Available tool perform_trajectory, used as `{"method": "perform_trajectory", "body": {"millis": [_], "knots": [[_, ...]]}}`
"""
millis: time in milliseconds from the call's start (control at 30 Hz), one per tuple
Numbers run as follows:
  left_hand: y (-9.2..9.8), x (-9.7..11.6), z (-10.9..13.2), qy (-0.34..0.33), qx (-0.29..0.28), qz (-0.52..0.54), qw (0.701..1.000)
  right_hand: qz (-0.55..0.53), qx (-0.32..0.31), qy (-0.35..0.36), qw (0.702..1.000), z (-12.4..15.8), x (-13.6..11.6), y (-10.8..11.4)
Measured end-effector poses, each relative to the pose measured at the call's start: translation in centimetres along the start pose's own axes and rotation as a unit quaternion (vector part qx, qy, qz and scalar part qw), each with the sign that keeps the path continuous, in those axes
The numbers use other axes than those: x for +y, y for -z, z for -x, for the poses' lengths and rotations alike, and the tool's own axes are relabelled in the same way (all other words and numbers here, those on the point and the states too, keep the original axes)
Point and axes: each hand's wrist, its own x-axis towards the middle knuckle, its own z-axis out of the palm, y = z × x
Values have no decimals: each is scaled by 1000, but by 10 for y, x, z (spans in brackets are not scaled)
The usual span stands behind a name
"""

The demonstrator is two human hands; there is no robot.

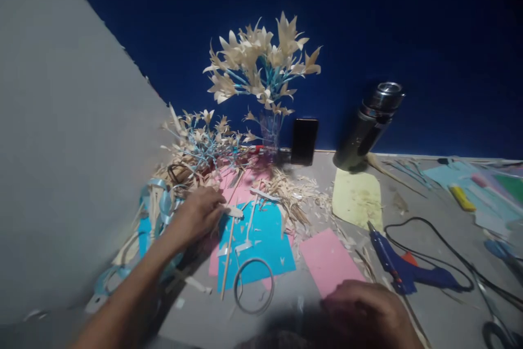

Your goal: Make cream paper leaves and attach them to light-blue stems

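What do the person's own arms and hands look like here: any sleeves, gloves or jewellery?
Both are bare. The left hand shows no glove or ring, and its forearm is uncovered with no sleeve or watch in view. The right hand, dim at the bottom edge, also looks ungloved.

Pale pointed petal piece [233,210], flat on the blue sheet's [265,240] edge

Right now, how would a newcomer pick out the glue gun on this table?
Start at the dark steel flask leaning against the blue wall. Below it, past the yellow paper, lies the glue gun, just beyond the right hand. It alone is dark blue with an orange trigger and a black cord.
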Motion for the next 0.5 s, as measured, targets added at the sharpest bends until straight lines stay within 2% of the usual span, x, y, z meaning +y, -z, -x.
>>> {"method": "perform_trajectory", "body": {"millis": [67, 133, 233, 300, 400, 433, 467, 500], "knots": [[-24, 11, 7, -20, -31, -12, 999, -21, -7, -5, 1000, -4, 0, -6], [-44, 21, 10, -15, -27, -75, 997, -37, 1, -36, 999, -5, -5, -11], [-59, 28, 9, -2, 23, -98, 995, -42, 10, -82, 996, -2, -16, -12], [-55, 29, 7, 0, 46, -88, 995, -40, 12, -99, 994, 0, -21, -11], [-29, 36, 6, 28, 119, -33, 992, -52, 19, -121, 991, 0, -29, -9], [-18, 40, 6, 65, 177, 45, 981, -55, 24, -124, 990, -2, -31, -9], [-6, 45, 7, 112, 236, 144, 955, -55, 31, -121, 991, -4, -35, -9], [6, 50, 8, 152, 282, 258, 911, -53, 40, -112, 992, -6, -39, -9]]}}
